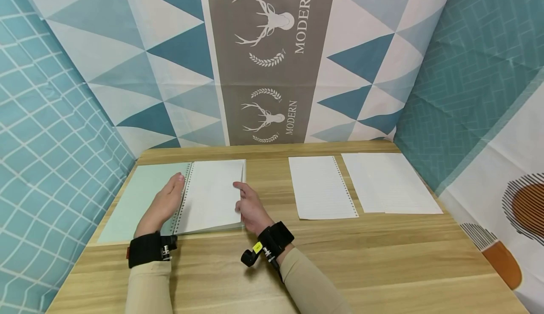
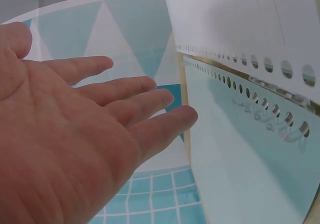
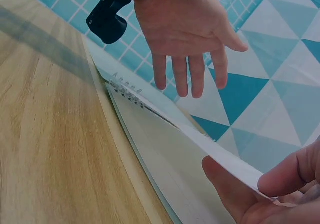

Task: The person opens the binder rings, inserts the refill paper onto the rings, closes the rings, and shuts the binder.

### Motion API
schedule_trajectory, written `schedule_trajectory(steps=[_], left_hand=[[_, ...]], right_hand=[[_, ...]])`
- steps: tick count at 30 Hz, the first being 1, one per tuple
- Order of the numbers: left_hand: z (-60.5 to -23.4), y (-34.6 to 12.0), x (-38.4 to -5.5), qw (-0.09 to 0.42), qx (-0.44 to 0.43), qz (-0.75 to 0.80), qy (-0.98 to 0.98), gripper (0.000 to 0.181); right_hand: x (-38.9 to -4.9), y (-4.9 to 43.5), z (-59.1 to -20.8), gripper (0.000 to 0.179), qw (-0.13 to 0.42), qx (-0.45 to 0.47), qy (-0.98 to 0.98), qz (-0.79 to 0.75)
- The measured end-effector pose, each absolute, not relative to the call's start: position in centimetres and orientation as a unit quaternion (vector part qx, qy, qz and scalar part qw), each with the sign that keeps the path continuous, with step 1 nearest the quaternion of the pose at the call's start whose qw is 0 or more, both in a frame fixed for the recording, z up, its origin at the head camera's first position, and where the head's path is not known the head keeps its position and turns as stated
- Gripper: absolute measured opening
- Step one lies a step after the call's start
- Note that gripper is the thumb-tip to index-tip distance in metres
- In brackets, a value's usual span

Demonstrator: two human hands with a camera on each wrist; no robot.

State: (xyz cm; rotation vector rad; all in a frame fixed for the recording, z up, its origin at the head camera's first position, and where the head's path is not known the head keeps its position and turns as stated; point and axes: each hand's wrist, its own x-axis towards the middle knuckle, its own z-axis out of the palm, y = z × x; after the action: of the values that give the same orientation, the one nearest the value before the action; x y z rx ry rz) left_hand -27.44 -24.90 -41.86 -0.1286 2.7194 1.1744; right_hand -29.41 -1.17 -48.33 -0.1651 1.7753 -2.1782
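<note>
A notebook with a pale green cover (image 1: 144, 186) lies spread on the table, its white pages (image 1: 212, 191) on the right side. Clear rings (image 2: 272, 114) stand in the cover's holes in the left wrist view, and the pages' row of holes (image 2: 255, 61) shows above them. My right hand (image 1: 253, 210) pinches the pages' right edge between thumb and fingers, and that edge is lifted off the back cover. My left hand (image 1: 165, 201) is held over the ring spine, fingers straight and holding nothing; the left wrist view shows its palm facing the pages.
Right of the notebook, a lined, hole-punched sheet (image 1: 324, 186) lies flat on the wooden table (image 1: 263, 267). Farther right are overlapping white sheets (image 1: 391, 182). Patterned cloth (image 1: 267, 59) hangs behind the table and on both sides.
</note>
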Motion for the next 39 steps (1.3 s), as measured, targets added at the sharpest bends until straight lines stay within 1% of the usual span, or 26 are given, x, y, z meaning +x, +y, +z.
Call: schedule_trajectory(steps=[11,19,27,31,33,36,39], left_hand=[[-41.88,-24.97,-27.57,0.104,-0.049,0.396,0.911,0.083],[-41.96,-25.04,-27.49,0.106,-0.049,0.400,0.909,0.085],[-41.75,-25.00,-27.48,0.097,-0.048,0.390,0.915,0.084],[-41.67,-24.97,-27.53,0.096,-0.046,0.392,0.914,0.084],[-41.67,-24.99,-27.55,0.097,-0.046,0.395,0.912,0.084],[-41.73,-25.03,-27.51,0.101,-0.048,0.397,0.911,0.085],[-41.82,-25.05,-27.50,0.106,-0.051,0.400,0.909,0.084]], right_hand=[[-29.64,-0.85,-48.47,0.084,0.148,-0.071,0.631,-0.759],[-29.36,-0.96,-48.34,0.084,0.150,-0.089,0.641,-0.747],[-29.45,-1.15,-48.00,0.088,0.118,-0.149,0.629,-0.753],[-29.40,-1.39,-47.88,0.084,0.100,-0.175,0.643,-0.739],[-29.42,-1.50,-48.04,0.078,0.098,-0.163,0.656,-0.730],[-29.40,-1.57,-48.34,0.069,0.103,-0.116,0.668,-0.728],[-29.47,-1.62,-48.62,0.066,0.102,-0.084,0.677,-0.724]])
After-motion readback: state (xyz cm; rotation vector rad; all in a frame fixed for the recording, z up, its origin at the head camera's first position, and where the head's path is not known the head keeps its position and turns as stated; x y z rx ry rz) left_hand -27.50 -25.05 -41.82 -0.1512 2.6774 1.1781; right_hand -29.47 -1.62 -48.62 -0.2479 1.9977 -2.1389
